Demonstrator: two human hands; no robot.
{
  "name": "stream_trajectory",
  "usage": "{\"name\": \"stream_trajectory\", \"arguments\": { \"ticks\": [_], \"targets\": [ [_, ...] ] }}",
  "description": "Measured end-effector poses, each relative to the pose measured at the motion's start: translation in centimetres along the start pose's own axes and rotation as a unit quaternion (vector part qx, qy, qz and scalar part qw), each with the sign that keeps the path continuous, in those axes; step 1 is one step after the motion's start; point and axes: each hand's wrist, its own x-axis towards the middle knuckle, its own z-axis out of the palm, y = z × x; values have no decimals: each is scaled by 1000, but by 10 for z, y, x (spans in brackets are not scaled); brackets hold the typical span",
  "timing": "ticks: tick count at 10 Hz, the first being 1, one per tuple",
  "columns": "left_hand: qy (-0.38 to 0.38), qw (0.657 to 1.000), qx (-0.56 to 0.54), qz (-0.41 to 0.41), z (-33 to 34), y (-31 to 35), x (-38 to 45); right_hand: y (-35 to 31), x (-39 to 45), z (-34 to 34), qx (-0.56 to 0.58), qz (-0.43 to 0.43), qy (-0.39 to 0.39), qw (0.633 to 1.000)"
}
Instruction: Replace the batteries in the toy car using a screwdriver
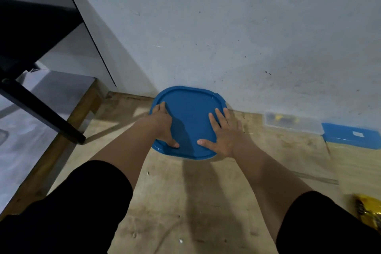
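A round-cornered blue lid [189, 109] covers a container that stands on the wooden table against the pale wall. My left hand [164, 125] lies on the lid's left side, fingers over the rim and thumb pressing near the front edge. Flat on the lid's right side rests my right hand [223, 132], its fingers spread. No toy car, screwdriver or batteries can be made out; what is under the lid is hidden.
A clear plastic box [292, 122] with yellow and dark items inside stands at the right by the wall, with a blue lid [350, 135] beside it. A yellow packet [369, 214] lies at the right edge. A dark stand's leg [41, 110] crosses the table's left edge.
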Motion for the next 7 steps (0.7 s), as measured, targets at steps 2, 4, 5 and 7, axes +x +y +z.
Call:
{"name": "stream_trajectory", "arguments": {
  "ticks": [2,4,5,7],
  "targets": [
    [-24,1000,12,-9,-2,4,5,-1,-3,1,34,3,3,999],
    [-9,1000,-19,-22,6,5,4,-1,1,-1,8,16,25,1000],
    [10,998,-52,-18,9,2,2,-2,-3,-3,37,13,34,999],
    [88,980,-178,-1,12,10,-13,1,-9,-17,87,20,80,993]
  ]
}}
